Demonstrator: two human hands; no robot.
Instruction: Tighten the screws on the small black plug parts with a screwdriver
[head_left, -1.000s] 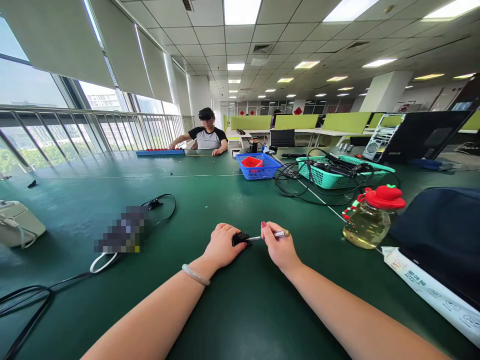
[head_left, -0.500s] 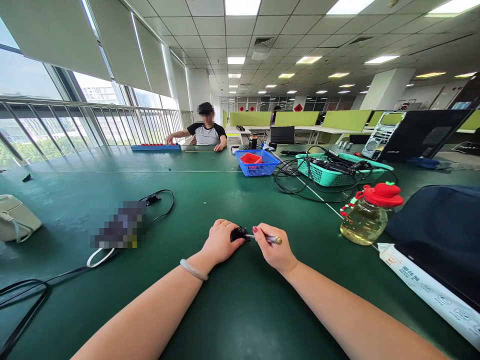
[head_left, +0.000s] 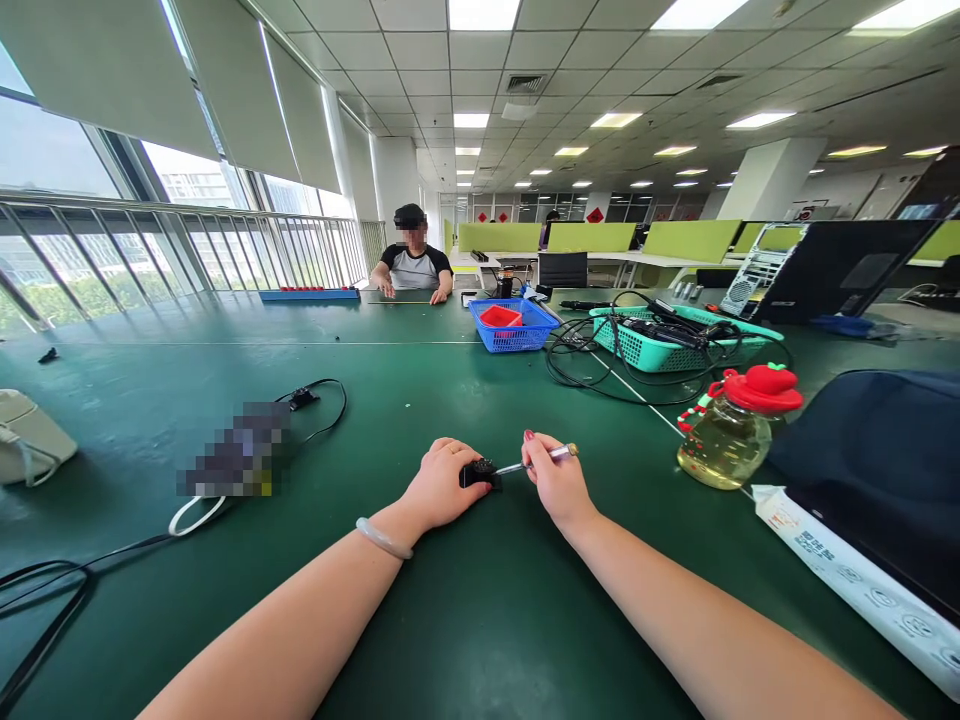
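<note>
My left hand (head_left: 444, 483) is closed on a small black part (head_left: 477, 473), pressing it to the green tabletop with the thumb along its near side. The part has a rough, uneven top, and its far left side is hidden by my fingers. In my right hand (head_left: 556, 484) a slim screwdriver (head_left: 517, 467) is held like a pen, its handle end pointing up and to the right. Its thin metal shaft slants down left, and the tip meets the right side of the black part; exact contact is too small to tell.
On the green table (head_left: 420, 620) lie a blurred phone-like device (head_left: 240, 450) with cables, a blue basket (head_left: 517, 335), a teal basket (head_left: 652, 355) of black cables, a red-lidded jar (head_left: 727, 440), a dark bag (head_left: 877, 450) and a white box (head_left: 855, 590). A person (head_left: 412, 265) sits opposite.
My right hand has shifted slightly right and up, showing more of the screwdriver's shaft. My left hand stays on the black part. The person opposite has drawn one arm in from the blue tray.
</note>
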